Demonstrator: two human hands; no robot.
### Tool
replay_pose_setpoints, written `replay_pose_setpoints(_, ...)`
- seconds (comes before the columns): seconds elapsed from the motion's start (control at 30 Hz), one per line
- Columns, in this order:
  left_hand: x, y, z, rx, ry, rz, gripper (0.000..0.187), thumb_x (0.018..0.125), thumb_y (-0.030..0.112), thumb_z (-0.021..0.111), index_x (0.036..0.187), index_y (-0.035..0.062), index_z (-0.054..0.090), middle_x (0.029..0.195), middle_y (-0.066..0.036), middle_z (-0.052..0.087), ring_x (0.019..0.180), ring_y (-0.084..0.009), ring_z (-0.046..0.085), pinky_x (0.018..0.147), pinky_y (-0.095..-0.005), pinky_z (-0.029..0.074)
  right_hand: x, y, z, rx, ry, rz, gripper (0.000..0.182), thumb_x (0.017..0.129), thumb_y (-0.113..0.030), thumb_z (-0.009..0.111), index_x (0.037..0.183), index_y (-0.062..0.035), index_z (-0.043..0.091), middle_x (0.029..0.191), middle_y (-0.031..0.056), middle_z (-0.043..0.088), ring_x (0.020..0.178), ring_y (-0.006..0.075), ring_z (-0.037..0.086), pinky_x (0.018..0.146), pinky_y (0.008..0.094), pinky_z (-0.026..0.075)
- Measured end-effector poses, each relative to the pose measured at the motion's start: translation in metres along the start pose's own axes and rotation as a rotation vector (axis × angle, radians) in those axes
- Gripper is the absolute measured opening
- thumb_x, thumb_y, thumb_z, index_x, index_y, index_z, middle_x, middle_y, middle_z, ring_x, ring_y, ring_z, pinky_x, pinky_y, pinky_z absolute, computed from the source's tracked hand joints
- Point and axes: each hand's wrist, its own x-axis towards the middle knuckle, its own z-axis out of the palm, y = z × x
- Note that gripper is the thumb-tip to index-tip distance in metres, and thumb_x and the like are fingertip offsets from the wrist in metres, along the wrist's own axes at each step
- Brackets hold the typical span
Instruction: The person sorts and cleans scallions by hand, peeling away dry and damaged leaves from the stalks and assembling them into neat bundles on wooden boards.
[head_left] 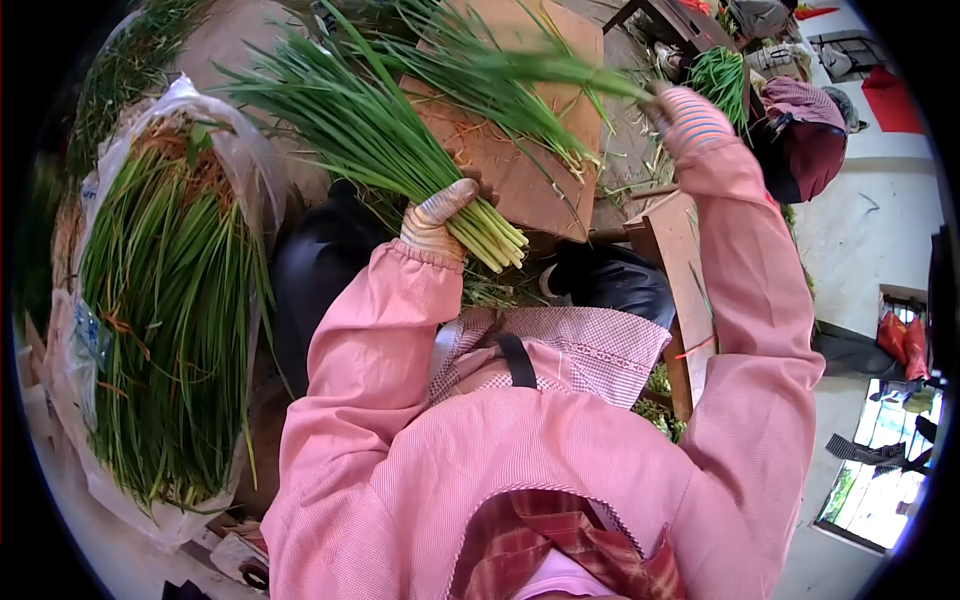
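My left hand (437, 220), in a striped work glove, is wrapped round a thick bunch of garlic chives (370, 145) near its pale stem ends. The green leaves fan out to the upper left. My right hand (690, 118), gloved too, is raised at the upper right and closed on a smaller clump of chives (570, 75), blurred by motion. That clump stretches left over a brown board (470, 165). More loose chives (530, 115) lie on the board, with orange-brown scraps among them. The fingertips of my right hand are smeared.
At the left stands a large plastic bag (180, 100) packed with long chives (165, 330). A bent-over person (810, 150) is at the upper right, beside another bunch of chives (722, 80). A wooden stool or frame (685, 260) stands right of my knees.
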Motion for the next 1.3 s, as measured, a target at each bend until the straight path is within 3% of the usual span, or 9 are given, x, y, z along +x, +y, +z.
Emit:
replay_pose_setpoints(0.13, 0.002, -0.003, -0.004, 0.007, 0.004, 0.011, 0.042, 0.064, -0.002, 0.064, 0.101, 0.0108, 0.048, 0.083, -0.006, 0.057, 0.074, -0.0247, 0.057, 0.068, -0.0446, 0.049, 0.004, 0.052, -0.019, -0.474, -0.269, -0.384, 0.026, 0.078, -0.026, 0.053, 0.092, -0.0040, 0.052, 0.078, 0.0166, 0.058, 0.073, 0.0314, 0.056, 0.064, 0.0370, 0.045)
replay_pose_setpoints(0.33, 0.002, 0.001, -0.007, 0.023, 0.012, -0.026, 0.028, 0.065, 0.000, 0.064, 0.091, 0.0068, 0.055, 0.080, -0.007, 0.058, 0.073, -0.0241, 0.058, 0.068, -0.0437, 0.050, 0.014, 0.053, -0.069, -0.393, 0.082, -0.116, 0.021, 0.078, -0.018, 0.057, 0.093, -0.0043, 0.056, 0.080, 0.0136, 0.058, 0.072, 0.0214, 0.054, 0.065, 0.0316, 0.042)
replay_pose_setpoints(0.47, 0.000, 0.003, 0.000, -0.047, -0.037, -0.022, 0.025, 0.066, 0.003, 0.065, 0.089, 0.0076, 0.056, 0.078, -0.004, 0.058, 0.070, -0.0211, 0.057, 0.066, -0.0418, 0.050, -0.016, -0.027, -0.069, -0.425, -0.130, 0.140, 0.027, 0.079, -0.017, 0.056, 0.102, -0.0012, 0.054, 0.088, 0.0084, 0.058, 0.081, 0.0158, 0.051, 0.075, 0.0266, 0.039)
replay_pose_setpoints(0.57, 0.003, 0.003, -0.007, -0.149, -0.062, -0.087, 0.024, 0.067, 0.008, 0.067, 0.088, 0.0084, 0.056, 0.077, -0.003, 0.057, 0.067, -0.0193, 0.056, 0.066, -0.0398, 0.050, -0.001, -0.008, -0.089, 0.616, 0.294, 0.367, 0.015, 0.078, -0.022, 0.057, 0.086, -0.0091, 0.059, 0.062, -0.0022, 0.053, 0.049, 0.0084, 0.046, 0.045, 0.0232, 0.038)
replay_pose_setpoints(0.6, -0.002, 0.004, -0.001, -0.189, -0.089, -0.066, 0.022, 0.068, 0.012, 0.067, 0.087, 0.0081, 0.056, 0.076, -0.002, 0.057, 0.066, -0.0179, 0.055, 0.066, -0.0386, 0.049, -0.012, -0.034, -0.081, 0.610, 0.357, 0.414, 0.015, 0.079, -0.026, 0.055, 0.083, -0.0122, 0.058, 0.053, -0.0054, 0.047, 0.040, 0.0058, 0.037, 0.036, 0.0223, 0.029)
replay_pose_setpoints(0.77, -0.006, -0.001, 0.000, -0.081, -0.012, -0.062, 0.029, 0.070, 0.008, 0.064, 0.096, 0.0090, 0.052, 0.082, -0.003, 0.058, 0.070, -0.0161, 0.056, 0.065, -0.0370, 0.049, -0.052, -0.046, -0.027, 0.977, -0.068, 0.549, 0.025, 0.076, -0.034, 0.057, 0.086, -0.0109, 0.056, 0.053, -0.0033, 0.045, 0.040, 0.0085, 0.039, 0.036, 0.0217, 0.029)
replay_pose_setpoints(0.9, -0.012, -0.002, -0.009, 0.063, 0.045, -0.111, 0.034, 0.070, 0.004, 0.061, 0.101, 0.0102, 0.049, 0.094, -0.007, 0.056, 0.072, -0.0193, 0.057, 0.064, -0.0371, 0.051, -0.110, -0.052, 0.050, 0.988, -0.126, 0.771, 0.027, 0.075, -0.026, 0.060, 0.092, -0.0061, 0.054, 0.066, 0.0015, 0.053, 0.051, 0.0091, 0.046, 0.047, 0.0221, 0.038)
replay_pose_setpoints(1.1, -0.020, -0.011, -0.021, 0.281, 0.010, -0.294, 0.044, 0.069, 0.000, 0.061, 0.108, 0.0109, 0.046, 0.108, -0.011, 0.050, 0.080, -0.0248, 0.058, 0.063, -0.0383, 0.052, -0.164, -0.040, 0.095, 1.079, -0.332, 0.644, 0.028, 0.071, -0.012, 0.064, 0.094, -0.0029, 0.053, 0.069, 0.0011, 0.053, 0.054, 0.0075, 0.045, 0.049, 0.0207, 0.037)
replay_pose_setpoints(1.3, -0.017, -0.023, -0.015, 0.523, -0.082, -0.311, 0.048, 0.062, 0.006, 0.067, 0.106, 0.0060, 0.048, 0.074, -0.013, 0.059, 0.065, -0.0249, 0.059, 0.058, -0.0339, 0.051, -0.189, -0.057, 0.103, 0.979, -0.611, 0.379, 0.029, 0.066, -0.006, 0.066, 0.092, -0.0011, 0.054, 0.072, 0.0010, 0.053, 0.067, 0.0073, 0.046, 0.059, 0.0220, 0.040)
